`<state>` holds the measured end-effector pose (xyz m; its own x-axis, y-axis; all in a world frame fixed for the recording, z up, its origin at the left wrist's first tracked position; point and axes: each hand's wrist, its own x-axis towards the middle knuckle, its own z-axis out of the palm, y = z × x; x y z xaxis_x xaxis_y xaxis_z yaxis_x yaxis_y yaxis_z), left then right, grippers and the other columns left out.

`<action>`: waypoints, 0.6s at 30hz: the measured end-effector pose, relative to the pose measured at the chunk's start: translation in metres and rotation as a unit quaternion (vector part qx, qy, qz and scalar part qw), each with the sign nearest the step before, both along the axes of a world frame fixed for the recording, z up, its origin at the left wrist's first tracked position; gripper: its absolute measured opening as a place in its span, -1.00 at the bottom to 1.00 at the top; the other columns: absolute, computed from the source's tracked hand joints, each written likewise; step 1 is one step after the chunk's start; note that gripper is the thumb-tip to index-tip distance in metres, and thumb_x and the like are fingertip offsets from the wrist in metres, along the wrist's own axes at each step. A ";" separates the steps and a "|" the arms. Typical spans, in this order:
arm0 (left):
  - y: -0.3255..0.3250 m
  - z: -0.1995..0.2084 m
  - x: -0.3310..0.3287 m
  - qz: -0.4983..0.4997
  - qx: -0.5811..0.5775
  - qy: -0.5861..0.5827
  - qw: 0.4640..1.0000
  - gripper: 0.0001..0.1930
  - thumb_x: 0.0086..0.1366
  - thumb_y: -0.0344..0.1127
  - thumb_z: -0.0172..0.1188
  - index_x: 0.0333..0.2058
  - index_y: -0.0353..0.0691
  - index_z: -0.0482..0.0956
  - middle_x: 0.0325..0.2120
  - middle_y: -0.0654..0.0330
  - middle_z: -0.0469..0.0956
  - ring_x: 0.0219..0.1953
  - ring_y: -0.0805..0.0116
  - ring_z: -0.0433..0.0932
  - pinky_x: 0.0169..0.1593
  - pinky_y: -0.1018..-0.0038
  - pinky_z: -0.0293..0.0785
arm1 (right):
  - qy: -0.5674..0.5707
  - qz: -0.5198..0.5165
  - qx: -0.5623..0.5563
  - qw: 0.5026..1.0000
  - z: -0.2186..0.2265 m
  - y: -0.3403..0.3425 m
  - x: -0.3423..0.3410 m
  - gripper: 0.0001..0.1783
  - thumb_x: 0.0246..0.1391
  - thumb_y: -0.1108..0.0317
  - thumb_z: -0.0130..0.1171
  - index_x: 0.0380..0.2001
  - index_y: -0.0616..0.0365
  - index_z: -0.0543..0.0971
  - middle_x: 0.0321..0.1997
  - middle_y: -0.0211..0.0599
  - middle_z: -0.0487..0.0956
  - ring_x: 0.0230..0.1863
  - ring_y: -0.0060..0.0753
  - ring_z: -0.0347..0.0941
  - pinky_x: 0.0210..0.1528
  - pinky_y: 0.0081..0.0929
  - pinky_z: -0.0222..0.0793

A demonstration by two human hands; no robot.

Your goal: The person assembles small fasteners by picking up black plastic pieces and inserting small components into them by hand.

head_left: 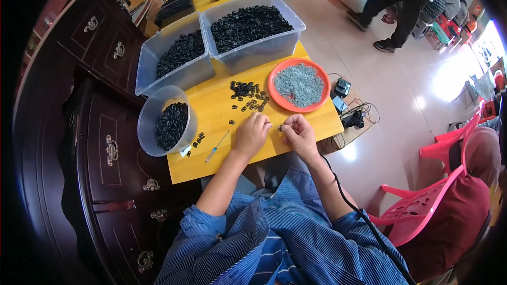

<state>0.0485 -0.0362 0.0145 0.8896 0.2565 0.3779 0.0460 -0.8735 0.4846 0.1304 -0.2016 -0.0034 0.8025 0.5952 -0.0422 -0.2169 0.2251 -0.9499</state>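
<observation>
Yellow tabletop (323, 125); black piece (280, 127) pinched, axis unclear.

A blue fabric shirt (317, 240) with fine pale stripes has loose, elbow-length sleeves (203, 225); a slim, smooth black cable (365, 218) crosses the right one.

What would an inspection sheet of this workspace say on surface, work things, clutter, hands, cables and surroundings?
Surface: yellow table, partly covered.
Work things: loose pile of black parts; more in two bins and a round tub; red bowl of pale pieces.
Clutter: thin tool lying left of the left hand; a few parts beside the tub.
Left hand: fingers together; contents unclear.
Right hand: pinches a small black part.
Cables: black cable by the right arm; tangled cords right of the table.
Surroundings: dark cabinet left; pink chair right; person standing beyond.
</observation>
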 end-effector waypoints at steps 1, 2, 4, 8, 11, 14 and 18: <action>-0.002 -0.001 -0.004 -0.006 0.007 -0.005 1.000 -0.85 0.27 -0.31 0.28 -0.29 -0.20 0.51 -0.35 0.10 0.54 -0.30 0.00 0.59 -0.25 0.17 0.52 | -0.001 0.005 -0.001 1.000 0.000 0.000 0.000 -0.88 0.26 0.49 0.18 -0.22 0.14 0.43 -0.41 -0.55 0.49 -0.48 -0.77 0.39 -0.46 -0.73 0.32; -0.003 -0.001 -0.007 -0.012 0.014 -0.009 1.000 -0.85 0.28 -0.31 0.28 -0.28 -0.20 0.50 -0.36 0.09 0.55 -0.31 0.00 0.59 -0.25 0.17 0.52 | -0.001 0.006 -0.002 1.000 0.000 0.000 0.000 -0.88 0.26 0.49 0.18 -0.22 0.14 0.43 -0.41 -0.55 0.49 -0.48 -0.77 0.39 -0.46 -0.73 0.32; -0.005 -0.002 -0.012 -0.009 -0.014 -0.017 1.000 -0.85 0.29 -0.32 0.27 -0.27 -0.19 0.48 -0.36 0.07 0.56 -0.30 -0.03 0.60 -0.24 0.17 0.53 | -0.014 -0.001 -0.012 1.000 0.000 0.001 0.000 -0.89 0.26 0.50 0.18 -0.21 0.14 0.44 -0.40 -0.54 0.49 -0.48 -0.76 0.40 -0.45 -0.72 0.34; -0.005 -0.003 -0.016 0.025 -0.128 -0.057 0.990 -0.88 0.32 -0.39 0.23 -0.24 -0.23 0.48 -0.39 0.02 0.62 -0.31 -0.05 0.64 -0.25 0.21 0.56 | -0.017 -0.008 -0.020 1.000 -0.001 0.003 -0.001 -0.88 0.26 0.50 0.18 -0.20 0.14 0.45 -0.39 -0.54 0.50 -0.46 -0.76 0.41 -0.45 -0.72 0.35; -0.012 0.003 -0.024 0.030 -0.229 -0.041 0.972 -0.91 0.33 -0.44 0.23 -0.23 -0.28 0.53 -0.41 0.03 0.64 -0.37 0.13 0.68 -0.28 0.32 0.58 | -0.014 -0.020 -0.027 0.999 0.002 0.005 -0.002 -0.88 0.26 0.49 0.18 -0.18 0.14 0.45 -0.39 -0.53 0.50 -0.45 -0.75 0.42 -0.44 -0.71 0.36; -0.032 0.009 -0.031 -0.009 -0.321 -0.026 0.947 -0.91 0.35 -0.44 0.24 -0.21 -0.32 0.58 -0.45 0.24 0.63 -0.41 0.52 0.60 -0.31 0.51 0.53 | 0.025 -0.050 0.007 0.998 0.008 0.009 -0.002 -0.89 0.27 0.49 0.16 -0.17 0.12 0.46 -0.35 -0.49 0.53 -0.47 -0.66 0.47 -0.42 -0.70 0.40; -0.057 0.016 -0.036 -0.070 -0.329 -0.021 0.941 -0.90 0.32 -0.45 0.28 -0.23 -0.32 0.59 -0.52 0.31 0.59 -0.53 0.59 0.51 -0.41 0.53 0.47 | 0.214 -0.059 0.108 0.969 0.017 0.021 -0.011 -0.86 0.25 0.48 0.18 -0.15 0.08 0.48 -0.31 -0.48 0.55 -0.42 -0.60 0.50 -0.36 -0.66 0.45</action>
<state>0.0130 -0.0932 0.0303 0.9200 0.3290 0.2130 -0.0778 -0.3794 0.9220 0.1199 -0.1811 0.0138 0.8016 0.5327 -0.2714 -0.5420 0.4557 -0.7061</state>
